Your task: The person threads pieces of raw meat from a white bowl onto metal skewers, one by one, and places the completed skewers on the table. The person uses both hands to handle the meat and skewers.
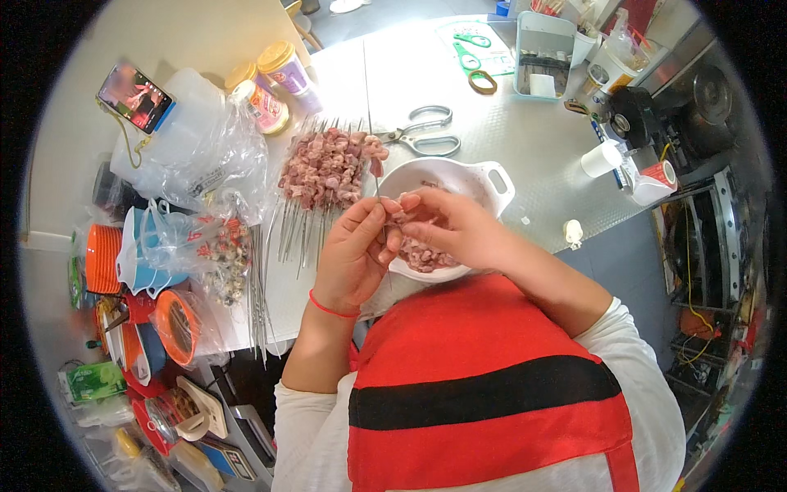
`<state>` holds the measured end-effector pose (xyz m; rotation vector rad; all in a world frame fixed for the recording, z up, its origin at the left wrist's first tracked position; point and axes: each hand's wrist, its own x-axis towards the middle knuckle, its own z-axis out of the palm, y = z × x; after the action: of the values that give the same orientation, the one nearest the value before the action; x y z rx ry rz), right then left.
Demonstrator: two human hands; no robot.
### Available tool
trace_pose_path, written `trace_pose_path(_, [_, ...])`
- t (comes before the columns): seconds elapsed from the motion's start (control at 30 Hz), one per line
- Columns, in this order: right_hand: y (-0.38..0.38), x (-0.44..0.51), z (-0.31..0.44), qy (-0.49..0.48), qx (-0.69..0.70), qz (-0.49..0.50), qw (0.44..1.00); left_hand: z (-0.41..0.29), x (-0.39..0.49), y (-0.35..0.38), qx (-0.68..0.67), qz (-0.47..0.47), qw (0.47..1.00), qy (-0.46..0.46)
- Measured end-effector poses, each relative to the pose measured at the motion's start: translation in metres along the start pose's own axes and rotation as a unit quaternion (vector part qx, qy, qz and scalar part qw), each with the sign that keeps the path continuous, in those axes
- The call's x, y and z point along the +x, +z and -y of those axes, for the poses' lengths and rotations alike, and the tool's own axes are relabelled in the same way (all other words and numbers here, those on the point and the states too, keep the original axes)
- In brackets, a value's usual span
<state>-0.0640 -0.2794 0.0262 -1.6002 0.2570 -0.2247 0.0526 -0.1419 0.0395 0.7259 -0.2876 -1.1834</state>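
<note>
Between its thumb and fingers my left hand (pixel 351 255) grips a thin metal skewer (pixel 367 86). Chunks of raw meat (pixel 375 149) are threaded on it, beyond my fingers. My right hand (pixel 462 229) pinches a small piece of raw meat (pixel 403 217) right beside the skewer; the fingers partly hide it. Beneath both hands stands a white two-handled bowl (pixel 501 186) with cut raw meat (pixel 424 253) inside. To the left lies a pile of loaded meat skewers (pixel 323 166), their bare metal ends towards me.
Scissors (pixel 430 140) lie behind the bowl. Bare skewers (pixel 259 295) lie left, by a plastic bag of small speckled eggs (pixel 229 261). A phone (pixel 135 98) leans at the far left near lidded tubs (pixel 283 67). A white cup (pixel 601 158) stands near the table's right edge.
</note>
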Motion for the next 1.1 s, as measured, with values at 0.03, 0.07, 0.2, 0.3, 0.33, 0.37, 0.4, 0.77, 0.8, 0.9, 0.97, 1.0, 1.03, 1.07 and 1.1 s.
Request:
trace_pose_path(0.03, [0.004,0.001,-0.006,0.018,0.127,0.018,0.992,0.002,0.000,-0.002,0.010,-0.002,1.000,-0.001])
trace_pose_path(0.07, [0.004,0.000,-0.007,0.032,0.126,-0.001,0.991,0.004,0.000,-0.005,0.019,-0.004,1.000,-0.002])
trace_pose_path(0.2, [-0.004,-0.003,-0.001,-0.005,-0.011,-0.058,0.998,0.005,-0.011,-0.003,0.106,-0.065,0.992,0.015])
trace_pose_path(0.3, [-0.018,-0.004,0.009,-0.092,-0.157,-0.119,0.976,0.004,-0.023,-0.001,0.181,-0.082,0.980,0.015])
trace_pose_path(0.33, [-0.021,-0.004,0.013,-0.120,-0.196,-0.143,0.963,0.005,-0.028,-0.002,0.208,-0.092,0.974,0.010])
trace_pose_path(0.37, [-0.024,-0.004,0.018,-0.096,-0.182,-0.139,0.969,0.006,-0.034,-0.003,0.235,-0.102,0.967,0.005])
trace_pose_path(0.4, [-0.027,-0.005,0.024,-0.072,-0.171,-0.136,0.973,0.008,-0.038,-0.005,0.260,-0.109,0.959,0.001])
trace_pose_path(0.77, [-0.044,0.007,0.033,-0.009,0.138,-0.112,0.984,0.016,-0.073,-0.017,0.378,-0.090,0.919,-0.066])
trace_pose_path(0.8, [-0.044,0.008,0.033,-0.003,0.141,-0.116,0.983,0.016,-0.075,-0.018,0.379,-0.090,0.919,-0.066])
trace_pose_path(0.9, [-0.045,0.009,0.033,-0.003,0.152,-0.120,0.981,0.018,-0.079,-0.022,0.380,-0.086,0.918,-0.073])
trace_pose_path(0.97, [-0.045,0.010,0.033,-0.004,0.160,-0.119,0.980,0.017,-0.080,-0.022,0.387,-0.084,0.915,-0.073])
trace_pose_path(1.0, [-0.045,0.010,0.034,-0.003,0.164,-0.118,0.980,0.017,-0.081,-0.022,0.391,-0.083,0.913,-0.073])
trace_pose_path(1.03, [-0.045,0.010,0.035,-0.001,0.167,-0.116,0.979,0.018,-0.082,-0.023,0.391,-0.082,0.914,-0.071])
trace_pose_path(1.07, [-0.045,0.010,0.036,-0.002,0.163,-0.115,0.980,0.019,-0.082,-0.024,0.391,-0.080,0.914,-0.068])
trace_pose_path(1.1, [-0.045,0.011,0.036,-0.003,0.158,-0.115,0.981,0.019,-0.082,-0.025,0.391,-0.079,0.915,-0.065])
